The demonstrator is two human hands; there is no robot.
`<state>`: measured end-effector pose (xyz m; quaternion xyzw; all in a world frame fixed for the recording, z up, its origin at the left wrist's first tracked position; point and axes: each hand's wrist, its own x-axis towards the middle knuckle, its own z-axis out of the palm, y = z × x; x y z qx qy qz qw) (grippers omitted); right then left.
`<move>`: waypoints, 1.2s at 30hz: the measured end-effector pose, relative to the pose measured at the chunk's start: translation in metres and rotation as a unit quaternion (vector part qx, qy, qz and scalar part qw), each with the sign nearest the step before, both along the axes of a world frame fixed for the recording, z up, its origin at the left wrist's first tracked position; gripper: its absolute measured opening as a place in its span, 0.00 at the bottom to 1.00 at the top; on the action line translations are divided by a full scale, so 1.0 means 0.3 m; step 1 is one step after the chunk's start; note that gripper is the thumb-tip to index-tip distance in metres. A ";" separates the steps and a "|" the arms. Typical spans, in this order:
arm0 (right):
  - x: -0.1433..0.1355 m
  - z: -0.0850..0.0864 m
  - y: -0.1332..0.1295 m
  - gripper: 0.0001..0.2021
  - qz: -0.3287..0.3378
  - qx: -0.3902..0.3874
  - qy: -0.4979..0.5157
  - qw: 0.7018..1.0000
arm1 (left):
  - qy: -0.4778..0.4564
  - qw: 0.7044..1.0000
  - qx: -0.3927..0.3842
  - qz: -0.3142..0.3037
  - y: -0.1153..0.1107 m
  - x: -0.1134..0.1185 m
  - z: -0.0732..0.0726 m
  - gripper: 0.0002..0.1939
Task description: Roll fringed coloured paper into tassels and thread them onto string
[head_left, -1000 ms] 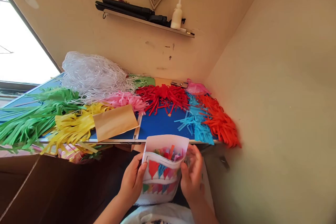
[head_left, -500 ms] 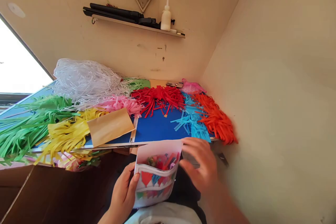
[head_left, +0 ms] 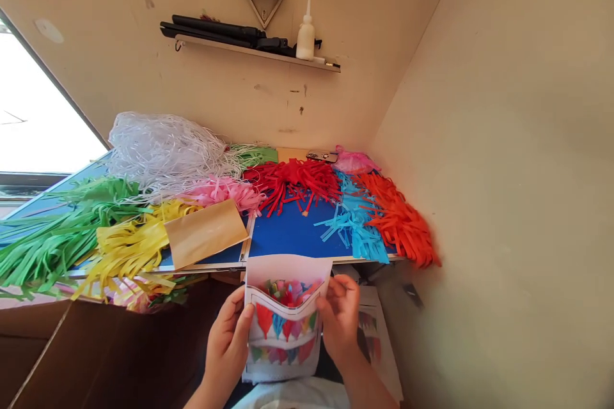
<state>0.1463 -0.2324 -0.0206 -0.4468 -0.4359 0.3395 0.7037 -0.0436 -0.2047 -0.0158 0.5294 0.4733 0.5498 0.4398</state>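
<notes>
A clear-fronted packet with a printed picture of colored tassels hangs upright over my lap, its top flap raised and its mouth parted, with colorful paper pieces inside. My left hand pinches its left edge, thumb in front. On the right edge, near the mouth, my right hand grips it with thumb and fingers. Just beyond the packet is the front edge of the blue table.
Green, yellow, pink, red, light blue and orange fringes lie on the table, with white strings and a brown envelope. A shelf holds a bottle. Printed sheets lie low right.
My right hand, open beside the packet before, has moved left and down and taken its right edge. The packet's mouth has widened, and the printed sheets at the right now show.
</notes>
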 end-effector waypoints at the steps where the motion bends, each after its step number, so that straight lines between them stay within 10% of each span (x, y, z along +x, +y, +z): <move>1: 0.001 -0.002 -0.002 0.25 0.004 0.003 0.003 1.000 | 0.001 1.000 0.012 0.009 -0.004 -0.002 -0.001 0.20; 5: -0.007 -0.011 -0.008 0.35 0.027 0.010 -0.019 0.999 | 0.052 0.995 0.066 0.045 -0.012 -0.013 -0.010 0.17; 16: -0.025 -0.020 -0.016 0.24 0.046 0.032 -0.059 0.997 | 0.109 0.986 0.098 0.083 -0.029 -0.017 -0.005 0.14; 20: -0.040 -0.007 -0.032 0.37 0.063 0.042 -0.056 0.996 | 0.093 0.987 0.087 0.099 -0.035 -0.005 -0.009 0.16; 36: -0.028 -0.027 -0.011 0.22 -0.105 0.078 -0.124 0.984 | 0.111 0.961 0.251 0.040 0.021 -0.031 -0.006 0.21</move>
